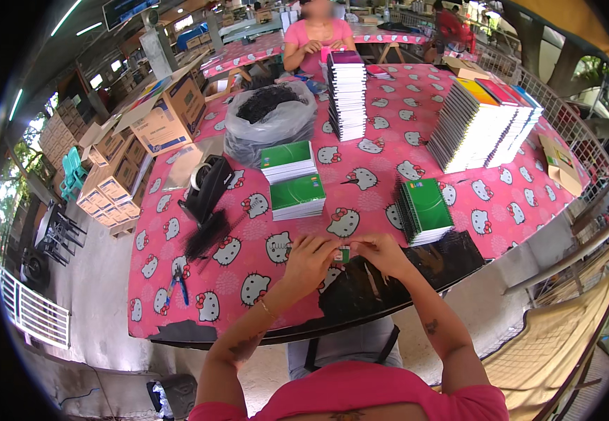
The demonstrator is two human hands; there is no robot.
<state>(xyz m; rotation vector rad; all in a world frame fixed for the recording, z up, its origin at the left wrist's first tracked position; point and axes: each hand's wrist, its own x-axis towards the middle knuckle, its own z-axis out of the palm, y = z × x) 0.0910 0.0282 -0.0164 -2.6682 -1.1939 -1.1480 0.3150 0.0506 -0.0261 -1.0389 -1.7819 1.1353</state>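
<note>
A small green-and-white notebook (342, 256) lies mostly hidden between my hands at the near table edge. My left hand (308, 264) is closed at its left side, the fingers over a thin spiral wire (278, 247) whose loose end sticks out to the left. My right hand (383, 254) pinches at the notebook's right side; its fingertips are partly hidden. Beyond my left hand, two stacks of green notebooks (297, 195) stand close together. Past my right hand is another stack of green spiral notebooks (427, 207). Blue-handled pliers (177, 286) lie to the left.
Black spiral wires (207, 237) lie by a black tape dispenser (210, 184). Behind are a plastic bag of black wires (266, 130), a cardboard box (167, 116), a tall notebook stack (347, 98) and wide stacks (469, 126). A person in pink (318, 35) works across the table.
</note>
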